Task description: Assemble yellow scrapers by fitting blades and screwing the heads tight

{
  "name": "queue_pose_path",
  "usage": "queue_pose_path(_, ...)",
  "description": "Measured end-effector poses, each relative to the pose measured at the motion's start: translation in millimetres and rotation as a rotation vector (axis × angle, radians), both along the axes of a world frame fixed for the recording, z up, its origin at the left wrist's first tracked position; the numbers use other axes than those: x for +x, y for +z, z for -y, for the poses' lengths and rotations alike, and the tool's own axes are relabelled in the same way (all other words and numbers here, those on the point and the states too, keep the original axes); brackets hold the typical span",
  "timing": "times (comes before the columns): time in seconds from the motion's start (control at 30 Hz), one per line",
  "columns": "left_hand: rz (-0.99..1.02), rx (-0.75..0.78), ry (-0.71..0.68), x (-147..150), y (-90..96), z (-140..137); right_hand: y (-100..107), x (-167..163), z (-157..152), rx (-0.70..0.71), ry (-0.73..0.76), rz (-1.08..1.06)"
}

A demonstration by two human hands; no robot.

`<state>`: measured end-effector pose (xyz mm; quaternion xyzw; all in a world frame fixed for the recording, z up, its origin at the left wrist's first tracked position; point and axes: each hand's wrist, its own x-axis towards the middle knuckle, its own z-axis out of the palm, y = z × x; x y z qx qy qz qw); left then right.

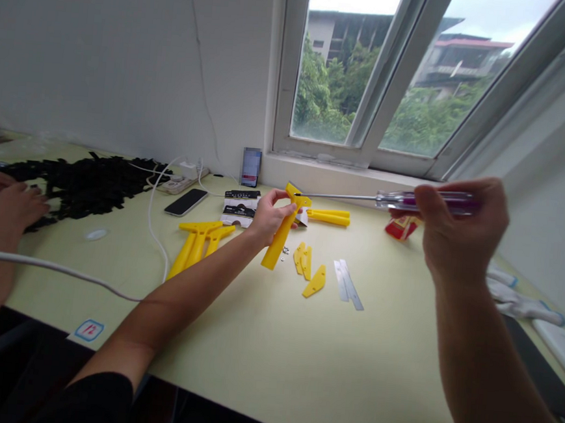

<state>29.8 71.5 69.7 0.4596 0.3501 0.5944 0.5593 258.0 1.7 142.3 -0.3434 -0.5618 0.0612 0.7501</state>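
My left hand (273, 216) is closed round a yellow plastic scraper (279, 240), held tilted above the table with its wide head up. A screwdriver (345, 197) with a clear, purplish handle lies level in the closed grip of my right hand (462, 219). Its tip meets the scraper's head near my left fingertips; whether it sits in a screw is too small to tell. Below are several small metal nuts or screws (286, 251), yellow cover plates (315, 281) with holes, and thin silver blades (348, 285). More yellow scraper handles (196, 247) lie beside my left forearm.
Behind my left hand are small boxes (240, 208) and another yellow handle (330, 216). A phone (186, 202), power strip (183, 181) and white cable (151, 214) lie left. Another person's hands (11, 206) touch a black heap (98, 187). White gloves (525, 299) and a red packet (402, 227) are right.
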Motion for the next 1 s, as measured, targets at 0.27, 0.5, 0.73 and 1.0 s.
queue_pose_path(0.27, 0.002, -0.026, 0.026, -6.2, 2.3, -5.3, 4.3, 6.8, 20.3, 0.036, -0.043, 0.585)
queue_pose_path(0.5, -0.025, 0.019, 0.006, -5.2, -4.2, -8.0, 8.1, 9.2, 35.2, -0.137, -0.428, 0.668)
queue_pose_path(0.73, -0.028, 0.053, 0.039, -6.7, -3.2, -8.0, 0.3, 33.2, 7.9, -0.252, -0.112, 0.514)
queue_pose_path(1.0, -0.036, 0.047, 0.054, -5.9, -2.9, -7.1, -1.4, 34.6, 4.3, -0.249, -0.084, 0.479)
